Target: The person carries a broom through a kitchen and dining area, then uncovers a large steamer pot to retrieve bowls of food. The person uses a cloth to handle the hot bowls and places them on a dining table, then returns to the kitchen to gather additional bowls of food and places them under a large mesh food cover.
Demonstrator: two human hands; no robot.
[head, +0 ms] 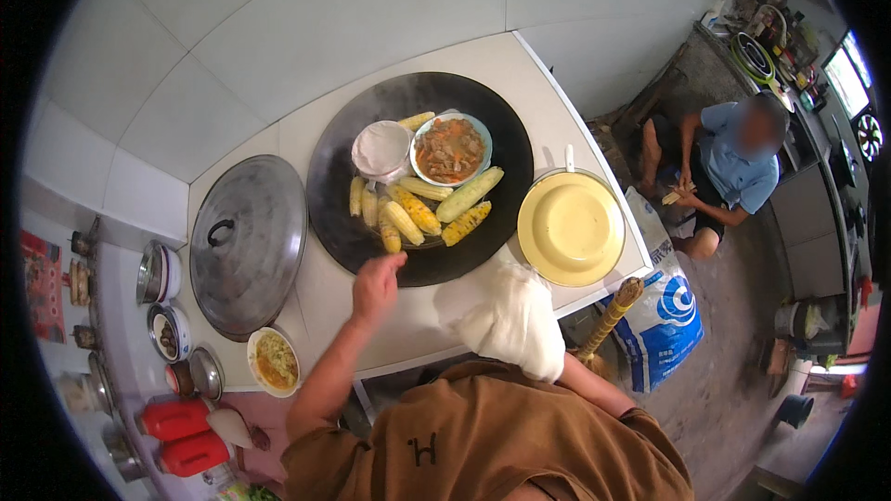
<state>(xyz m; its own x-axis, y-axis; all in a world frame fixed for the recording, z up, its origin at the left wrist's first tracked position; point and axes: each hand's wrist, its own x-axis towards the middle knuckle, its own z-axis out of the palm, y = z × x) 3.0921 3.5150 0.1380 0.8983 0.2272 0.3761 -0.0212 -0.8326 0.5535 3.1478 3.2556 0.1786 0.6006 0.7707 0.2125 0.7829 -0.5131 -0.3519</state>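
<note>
My left hand (378, 285), slightly blurred, is over the near rim of a large black wok (334, 153). Its curled fingers are just below the end of a corn cob (388, 226); contact cannot be told. A white cloth (515, 320) covers my right hand, so its grip is hidden; only the forearm shows. Several cobs lie in the wok beside a pale green cucumber-like vegetable (470, 195). Behind them are a bowl of cooked meat with orange pieces (450, 148) and a round container with a whitish top (381, 147). Faint steam rises.
A metal wok lid (249, 243) leans left. A yellow enamel basin (571, 226) sits right, near the counter's edge. A bowl of food (273, 362) stands front left. A straw broom (609, 320) and a blue-white sack (661, 327) are below right; another person (738, 160) sits beyond.
</note>
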